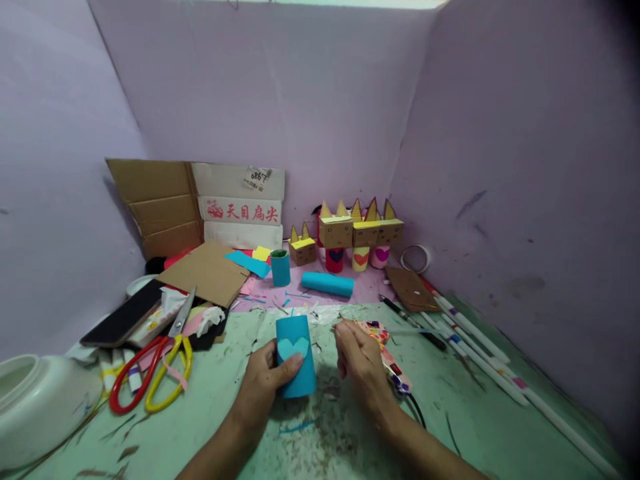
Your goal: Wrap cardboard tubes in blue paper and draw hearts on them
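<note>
My left hand (265, 373) is closed around a blue paper tube (300, 327), held upright above the table. A lighter blue paper heart (293, 349) sits on the tube's front, and my thumb presses on its lower right part. To the right of the tube, apart from it, my right hand (361, 363) has its fingers curled together. Whatever may be between those fingers is hidden. Just behind my right hand lies a flower-patterned hot glue gun (377, 331), partly covered by the hand, with a black cord (417, 408).
Red-and-yellow scissors (150, 377) and a white pot (43, 400) stand at left. Behind are a blue roll (327, 285), a short blue tube (281, 269), cardboard animal figures (336, 233) and a cardboard sheet (210, 273). White-barrelled sticks (490, 353) lie at right.
</note>
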Demonstrator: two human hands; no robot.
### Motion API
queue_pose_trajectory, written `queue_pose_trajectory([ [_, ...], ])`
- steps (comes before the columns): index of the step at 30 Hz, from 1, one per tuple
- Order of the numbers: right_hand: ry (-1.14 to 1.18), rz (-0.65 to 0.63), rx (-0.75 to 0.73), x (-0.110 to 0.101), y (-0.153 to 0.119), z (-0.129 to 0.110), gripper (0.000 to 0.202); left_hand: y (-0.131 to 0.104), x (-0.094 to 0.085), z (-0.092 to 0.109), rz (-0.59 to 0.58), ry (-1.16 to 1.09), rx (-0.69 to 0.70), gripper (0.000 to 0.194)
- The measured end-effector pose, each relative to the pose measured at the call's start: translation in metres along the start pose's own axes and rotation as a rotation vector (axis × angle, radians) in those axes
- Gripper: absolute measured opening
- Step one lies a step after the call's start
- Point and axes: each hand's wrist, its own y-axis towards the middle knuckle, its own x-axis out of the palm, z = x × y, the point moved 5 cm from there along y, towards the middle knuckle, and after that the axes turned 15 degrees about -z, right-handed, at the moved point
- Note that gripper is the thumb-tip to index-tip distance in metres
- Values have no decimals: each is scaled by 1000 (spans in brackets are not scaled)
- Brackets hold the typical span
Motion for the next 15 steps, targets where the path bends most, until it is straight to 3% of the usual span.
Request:
queue_pose_trajectory([
  [6,-7,47,5,3,-2,0,49,1,-2,0,11,-12,11,42],
  [8,31,50,43,3,1,0,40,2,-2,0,-5,1,9,40],
  [10,107,-28,95,7,4,1,30,2,0,2,-31,-7,14,42],
  [13,183,-248,154,20,6,1,52,0,4,6,-73,-44,33,47],
  [15,184,-334,145,25,6,1,50,-2,7,10,-94,-36,31,46],
])
